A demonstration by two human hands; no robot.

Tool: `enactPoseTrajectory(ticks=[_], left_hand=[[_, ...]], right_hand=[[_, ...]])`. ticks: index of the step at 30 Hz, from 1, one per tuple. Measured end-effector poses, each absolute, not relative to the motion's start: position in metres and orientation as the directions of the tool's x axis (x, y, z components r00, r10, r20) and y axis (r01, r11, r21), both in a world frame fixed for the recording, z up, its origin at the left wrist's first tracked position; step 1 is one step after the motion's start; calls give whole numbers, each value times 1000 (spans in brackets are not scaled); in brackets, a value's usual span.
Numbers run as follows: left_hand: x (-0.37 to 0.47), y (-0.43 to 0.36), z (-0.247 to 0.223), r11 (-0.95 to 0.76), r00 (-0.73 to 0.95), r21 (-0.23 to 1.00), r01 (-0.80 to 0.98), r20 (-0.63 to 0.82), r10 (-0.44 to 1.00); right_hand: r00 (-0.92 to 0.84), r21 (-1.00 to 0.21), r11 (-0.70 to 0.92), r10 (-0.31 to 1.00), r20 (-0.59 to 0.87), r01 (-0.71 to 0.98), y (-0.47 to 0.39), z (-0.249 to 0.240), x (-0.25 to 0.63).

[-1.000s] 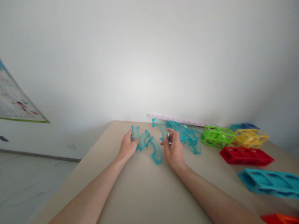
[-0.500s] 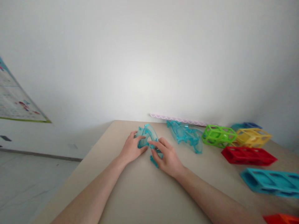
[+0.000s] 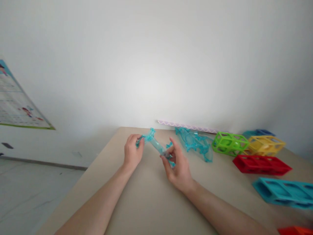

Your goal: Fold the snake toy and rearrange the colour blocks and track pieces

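A translucent blue plastic toy track piece [image 3: 156,145] slants between my hands over the table, its clear middle section showing. My left hand [image 3: 132,150] pinches the far left end, thumb and fingers pressed around it. Around the near right end, my right hand [image 3: 178,168] closes with its thumb and bent fingers, while the index finger points up. My right fingers partly hide that end. Farther right on the table lie several more translucent blue track pieces [image 3: 195,142], overlapping one another.
Right of the hands stand a green frame block [image 3: 230,143], a yellow one [image 3: 265,145], a red one [image 3: 262,164] and a blue one [image 3: 285,192]. A patterned pale strip [image 3: 190,126] runs along the wall behind the table [image 3: 146,202]. At far left hangs a poster [image 3: 19,101].
The track piece has turned and now shows edge-on rather than as an arch. My left hand has shifted left and closed on its end; my right index finger has lifted.
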State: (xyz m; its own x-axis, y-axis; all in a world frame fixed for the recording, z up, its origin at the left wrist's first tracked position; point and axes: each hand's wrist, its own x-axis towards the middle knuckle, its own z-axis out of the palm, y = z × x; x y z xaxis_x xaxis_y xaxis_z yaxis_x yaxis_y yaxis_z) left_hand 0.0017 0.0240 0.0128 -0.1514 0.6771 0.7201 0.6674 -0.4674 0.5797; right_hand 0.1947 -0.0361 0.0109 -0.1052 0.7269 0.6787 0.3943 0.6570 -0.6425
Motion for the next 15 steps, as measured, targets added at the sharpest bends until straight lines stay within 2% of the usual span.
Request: enactPoseTrajectory(ticks=[3,5,7,9,12,15], left_hand=[[7,25,12,-437,-341,845,307,527,779],[10,26,12,-370,-399,929,11,344,850],[13,28,13,-274,-395,933,-234,166,903],[15,27,16,-181,-345,905,-385,41,938],[14,24,20,-63,-224,859,-508,-61,973],[12,21,21,141,3,783,-605,-176,984]], right_hand=[[-132,-728,580,806,577,366,-39,9,189],[-127,-753,507,854,504,419,-34,9,190],[-101,-761,442,886,452,475,-27,7,191],[-78,-762,399,904,421,509,-20,5,194],[-63,-768,378,911,406,516,-14,3,197],[-83,-780,385,914,398,493,-12,3,199]])
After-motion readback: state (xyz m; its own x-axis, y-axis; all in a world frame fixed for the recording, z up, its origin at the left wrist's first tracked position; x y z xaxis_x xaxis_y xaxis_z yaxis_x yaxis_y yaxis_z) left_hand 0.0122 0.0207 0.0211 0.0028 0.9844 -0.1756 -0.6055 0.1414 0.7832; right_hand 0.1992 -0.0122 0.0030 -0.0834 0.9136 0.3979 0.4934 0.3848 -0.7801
